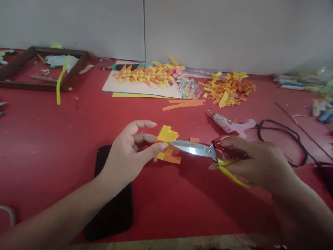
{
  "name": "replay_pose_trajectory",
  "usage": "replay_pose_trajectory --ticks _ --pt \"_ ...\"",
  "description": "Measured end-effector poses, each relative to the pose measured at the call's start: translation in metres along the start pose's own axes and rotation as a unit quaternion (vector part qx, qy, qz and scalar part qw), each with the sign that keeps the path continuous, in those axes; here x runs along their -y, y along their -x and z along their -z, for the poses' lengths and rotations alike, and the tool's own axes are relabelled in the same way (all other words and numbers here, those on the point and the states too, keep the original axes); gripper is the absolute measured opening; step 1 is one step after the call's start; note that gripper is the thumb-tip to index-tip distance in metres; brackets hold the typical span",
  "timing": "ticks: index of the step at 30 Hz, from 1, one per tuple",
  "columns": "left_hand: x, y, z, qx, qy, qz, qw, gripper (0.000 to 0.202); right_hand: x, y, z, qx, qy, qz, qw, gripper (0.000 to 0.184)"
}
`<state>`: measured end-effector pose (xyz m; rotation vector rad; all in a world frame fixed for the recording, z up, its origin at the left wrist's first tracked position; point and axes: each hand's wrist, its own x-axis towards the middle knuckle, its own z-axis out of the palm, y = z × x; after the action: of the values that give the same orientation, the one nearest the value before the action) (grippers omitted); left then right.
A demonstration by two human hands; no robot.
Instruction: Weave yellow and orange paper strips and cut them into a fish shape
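My left hand pinches a small woven piece of yellow and orange paper strips just above the red table. My right hand grips scissors with red and yellow handles. Their blades point left and meet the woven piece at its right edge. A small orange paper scrap lies on the table just behind the blades.
A black phone lies under my left forearm. A pink glue gun with a black cord sits behind my right hand. Further back lie a larger woven mat on cream paper, a pile of cut strips, and a wooden frame.
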<state>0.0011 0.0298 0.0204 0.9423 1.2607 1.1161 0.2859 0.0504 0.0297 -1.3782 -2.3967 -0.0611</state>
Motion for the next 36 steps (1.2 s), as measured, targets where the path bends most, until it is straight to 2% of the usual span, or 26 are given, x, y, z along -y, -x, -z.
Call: replay_pose_trajectory --ticks 8,19,30,36 --pt "0.002 -0.001 -0.001 -0.006 0.017 0.001 1.000 0.044 -0.006 0.001 -0.002 0.027 0.003 -0.029 0.999 0.051" --pt "0.001 0.000 0.000 0.009 0.012 -0.001 1.000 0.044 0.001 0.001 0.000 0.003 0.000 -0.009 1.000 0.042" --pt "0.002 0.001 0.003 0.021 -0.018 -0.012 1.000 0.040 0.005 -0.002 0.001 -0.012 0.027 0.026 0.999 0.059" --pt "0.001 0.001 0.003 0.021 -0.023 -0.007 0.999 0.041 0.002 0.001 -0.001 0.003 0.014 0.002 1.000 0.050"
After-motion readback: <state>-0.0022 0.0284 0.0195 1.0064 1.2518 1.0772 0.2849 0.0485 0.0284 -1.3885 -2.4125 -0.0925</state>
